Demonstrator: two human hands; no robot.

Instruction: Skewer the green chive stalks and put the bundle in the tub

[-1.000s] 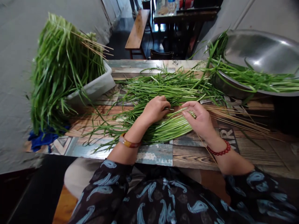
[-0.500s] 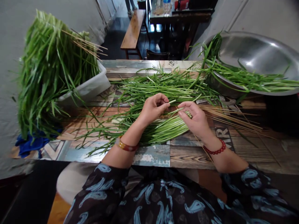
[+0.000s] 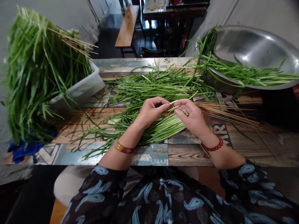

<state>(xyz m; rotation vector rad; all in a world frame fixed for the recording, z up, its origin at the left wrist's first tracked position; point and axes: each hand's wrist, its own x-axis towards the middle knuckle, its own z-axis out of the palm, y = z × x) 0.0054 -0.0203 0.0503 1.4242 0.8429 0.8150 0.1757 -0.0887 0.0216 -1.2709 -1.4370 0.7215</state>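
My left hand (image 3: 154, 110) pinches the pale end of a garlic chive stalk (image 3: 173, 102) between thumb and fingertips. My right hand (image 3: 190, 115) is closed just beside it, its fingertips at the same stalk end. A thin bamboo skewer (image 3: 202, 148) runs from under my right palm toward the table's front edge; the fingers hide its upper part. Side by side below both hands lies a row of garlic chives (image 3: 167, 129), pale ends at my right hand, leaves spreading left. Behind them rests a loose heap of garlic chives (image 3: 154, 85).
Loose bamboo skewers (image 3: 233, 113) lie to the right. A steel basin (image 3: 252, 40) with more chives stands at the back right. On the left, a white plastic tub (image 3: 87, 84) holds skewered chives (image 3: 44, 59); a blue cloth (image 3: 23, 152) lies below. Beyond the table stands a wooden bench (image 3: 128, 26).
My right hand has moved slightly left and up, closing the gap to the stalk in my left hand. The whole view has shifted a little.
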